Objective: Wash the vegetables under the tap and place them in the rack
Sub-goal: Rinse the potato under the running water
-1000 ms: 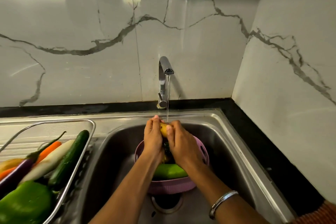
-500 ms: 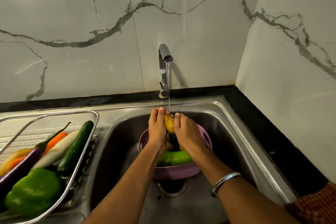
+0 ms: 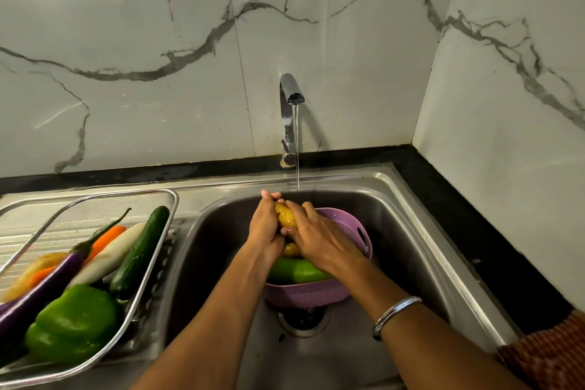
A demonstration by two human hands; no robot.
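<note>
Both hands hold a yellow-brown potato (image 3: 285,215) over the sink, just in front of the water stream from the chrome tap (image 3: 291,95). My left hand (image 3: 265,225) cups its left side and my right hand (image 3: 316,236) wraps its right side. Below them a purple colander (image 3: 348,225) stands in the steel sink (image 3: 421,241), holding a green vegetable (image 3: 297,272) and another small yellowish one (image 3: 291,249). The wire rack (image 3: 164,196) on the left drainboard holds a green pepper (image 3: 74,323), a cucumber (image 3: 142,250), a white radish (image 3: 110,255), a carrot (image 3: 109,237) and a purple aubergine (image 3: 47,291).
Marble walls close in behind and on the right. A black counter strip (image 3: 468,222) runs along the right of the sink. The drain (image 3: 302,320) shows in front of the colander. Another pale vegetable (image 3: 28,275) lies at the rack's left side.
The hands have rubbed and turned the potato, shifting slightly left of the water stream. My view has tilted up, so the sink sits lower in frame.
</note>
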